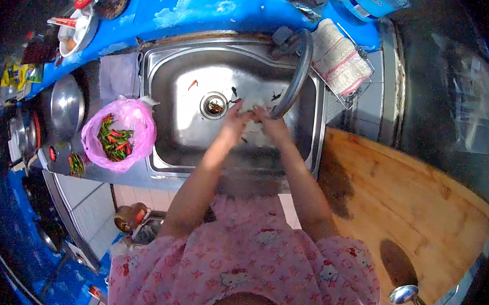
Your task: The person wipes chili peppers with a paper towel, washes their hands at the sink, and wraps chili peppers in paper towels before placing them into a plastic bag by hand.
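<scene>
- By my judgement, the work at the sink (180, 134) was under way, not finished: both hands were inside it, and small dark scraps lay loose near them.
- Most of the chillies (115, 140) were in the pink bag (142, 120), at 8 o'clock from the drain (214, 106). Whether these were already handled or were waiting, I could not tell.
- A smaller bunch (76, 163) lay on the desk (101, 175), outside the bag, at its 8 o'clock side.
- The chillies in the bag looked slender, mixed green and red, and piled loosely. One reddish piece (193, 85) lay in the sink at 10 o'clock from the drain, and there were reddish and dark bits in the drain.
- The left hand (234, 123) and the right hand (271, 127) were near each other, below the curved faucet (302, 77). Their fingers seemed partly bent, but blurred; I could not tell what they held.
</scene>
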### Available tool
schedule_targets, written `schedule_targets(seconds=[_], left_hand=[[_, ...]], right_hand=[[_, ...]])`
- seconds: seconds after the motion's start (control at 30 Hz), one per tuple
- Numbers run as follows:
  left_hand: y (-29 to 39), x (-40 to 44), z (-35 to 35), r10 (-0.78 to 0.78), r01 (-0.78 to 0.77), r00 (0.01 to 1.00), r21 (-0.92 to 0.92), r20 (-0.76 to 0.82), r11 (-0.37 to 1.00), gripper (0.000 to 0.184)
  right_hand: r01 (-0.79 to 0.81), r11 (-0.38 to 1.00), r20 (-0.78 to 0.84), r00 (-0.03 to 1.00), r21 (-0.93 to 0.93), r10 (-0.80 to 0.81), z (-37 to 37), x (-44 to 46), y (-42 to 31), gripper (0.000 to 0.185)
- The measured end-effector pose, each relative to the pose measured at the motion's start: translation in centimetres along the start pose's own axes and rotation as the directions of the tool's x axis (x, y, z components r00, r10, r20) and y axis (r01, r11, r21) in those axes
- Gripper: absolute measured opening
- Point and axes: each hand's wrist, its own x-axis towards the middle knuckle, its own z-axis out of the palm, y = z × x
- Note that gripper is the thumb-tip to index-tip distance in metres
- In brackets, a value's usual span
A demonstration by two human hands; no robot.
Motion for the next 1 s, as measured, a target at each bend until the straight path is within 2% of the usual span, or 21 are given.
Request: schedule_targets(seconds=[0.03,0.13,0.23,0.33,0.37,0.43,0.47,0.53,0.57,0.67,0.7,0.73,0.8,0.87,0.9,0.93,1.0], left_hand=[[-1.7,1.5,-1.9,0.130,-0.131,0.982,0.004,0.136,0.991,0.046],[-5.8,6.3,-8.6,0.089,-0.088,0.996,0.177,0.005,0.980,0.038],[-4.3,4.4,-9.4,0.024,-0.008,0.971,0.067,-0.239,0.998,0.028],[-7.1,6.6,-12.3,-0.306,0.237,0.884,-0.225,-0.353,0.945,0.030],[-8.1,7.4,-12.5,-0.322,0.282,0.850,-0.157,-0.417,0.947,0.030],[-5.8,5.4,-8.1,-0.247,0.223,0.903,-0.108,-0.352,0.969,0.031],[-4.5,4.1,-5.5,-0.211,0.194,0.924,-0.084,-0.320,0.977,0.031],[-3.0,2.7,-1.9,-0.215,0.154,0.972,-0.443,-0.091,0.883,0.041],[-2.8,2.5,-0.7,-0.177,0.154,0.984,-0.601,0.022,0.784,0.047],[-5.3,3.2,0.5,0.065,0.179,0.941,-0.650,0.333,0.738,0.054],[-5.4,2.9,1.3,0.097,0.180,0.921,-0.632,0.378,0.754,0.056],[-4.6,2.5,1.4,0.055,0.155,0.950,-0.619,0.307,0.770,0.051],[-3.0,2.1,1.3,-0.016,0.114,0.986,-0.597,0.166,0.794,0.041],[-3.5,3.1,0.3,-0.022,0.155,0.977,-0.635,0.211,0.757,0.041],[-3.5,3.1,0.5,-0.035,0.175,0.975,-0.656,0.221,0.734,0.042],[-3.6,3.1,0.6,-0.053,0.199,0.972,-0.676,0.230,0.710,0.042],[-4.2,2.9,1.0,-0.004,0.127,0.980,-0.607,0.200,0.785,0.046]], right_hand=[[0.037,0.999,0.007,0.999,-0.013,-0.037,0.4,-0.1,0.7,0.034],[0.296,0.951,-0.159,0.938,-0.092,-0.307,0.1,3.1,4.9,0.024],[0.244,0.932,-0.180,0.938,-0.269,-0.297,0.4,2.1,1.1,0.021],[0.369,0.916,-0.332,0.854,-0.154,-0.400,2.4,1.8,1.2,0.024],[0.352,0.924,-0.360,0.851,-0.151,-0.383,2.8,1.1,0.5,0.024],[0.311,0.940,-0.413,0.845,-0.142,-0.341,3.6,-1.4,-1.7,0.024],[0.342,0.907,-0.310,0.859,-0.245,-0.408,4.5,-2.0,-1.2,0.024],[0.426,0.799,-0.083,0.860,-0.424,-0.503,5.9,-2.4,0.6,0.023],[0.439,0.518,-0.050,0.726,-0.735,-0.686,6.0,-1.4,2.4,0.021],[0.299,0.788,-0.261,0.830,-0.538,-0.493,2.0,4.2,3.2,0.020],[0.297,0.826,-0.273,0.844,-0.478,-0.462,2.5,3.8,3.1,0.020],[0.294,0.860,-0.287,0.855,-0.417,-0.432,3.2,3.0,2.2,0.020],[0.322,0.791,-0.240,0.834,-0.520,-0.497,4.2,0.9,0.6,0.021],[0.363,0.522,-0.070,0.767,-0.772,-0.638,5.3,-1.7,-0.6,0.023],[0.392,0.551,-0.074,0.764,-0.737,-0.642,4.9,-2.0,-1.6,0.024],[0.360,0.709,-0.180,0.806,-0.606,-0.563,4.3,-0.7,-0.7,0.024],[0.260,0.927,-0.330,0.880,-0.270,-0.342,3.0,2.9,1.8,0.025]])
